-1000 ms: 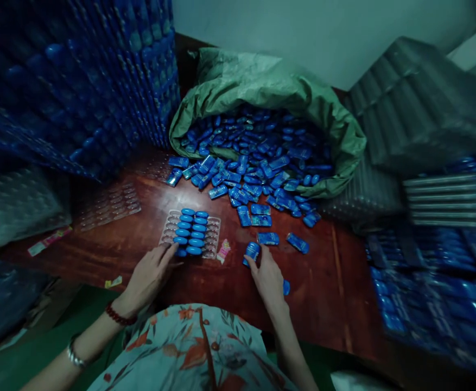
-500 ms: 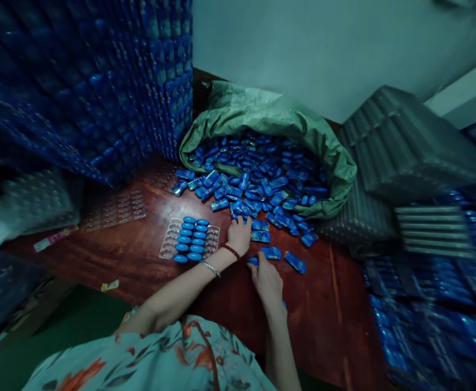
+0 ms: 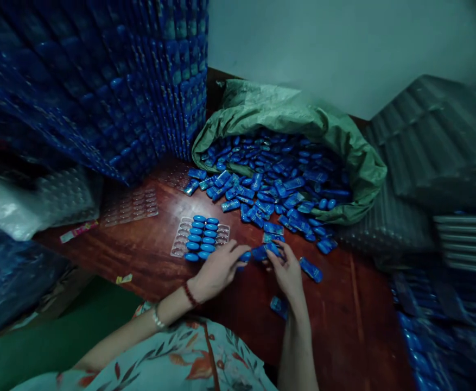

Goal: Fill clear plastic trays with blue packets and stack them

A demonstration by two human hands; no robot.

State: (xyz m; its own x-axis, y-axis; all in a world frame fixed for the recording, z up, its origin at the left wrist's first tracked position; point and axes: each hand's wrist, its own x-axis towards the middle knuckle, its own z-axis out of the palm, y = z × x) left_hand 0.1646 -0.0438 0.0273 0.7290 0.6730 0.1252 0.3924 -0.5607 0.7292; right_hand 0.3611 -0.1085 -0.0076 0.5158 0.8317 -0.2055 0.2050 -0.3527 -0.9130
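Observation:
In the head view, my left hand (image 3: 217, 269) has its fingers closed on a small blue oval piece (image 3: 245, 256). Facing it, my right hand (image 3: 290, 271) pinches a blue printed packet (image 3: 259, 252) between thumb and fingers. A clear plastic blister tray (image 3: 178, 245) lies left of my hands, its two middle columns filled with blue oval pieces (image 3: 209, 233). Just beyond my fingertips, more blue packets (image 3: 273, 228) rest on the reddish wooden table (image 3: 335, 304). One packet (image 3: 311, 270) lies right of my right hand, another (image 3: 278, 307) near that wrist.
An open green sack (image 3: 363, 184) spills many blue packets onto the table. Tall stacks of filled blue trays (image 3: 168, 81) stand at the left, stacked clear trays (image 3: 437, 141) at the right. Loose clear trays (image 3: 131, 206) and a pink strip (image 3: 78, 231) lie on the left.
My left hand has come back toward me from the packets by the pile and now holds a blue piece. My right hand has lifted a packet close to it. The view has shifted slightly.

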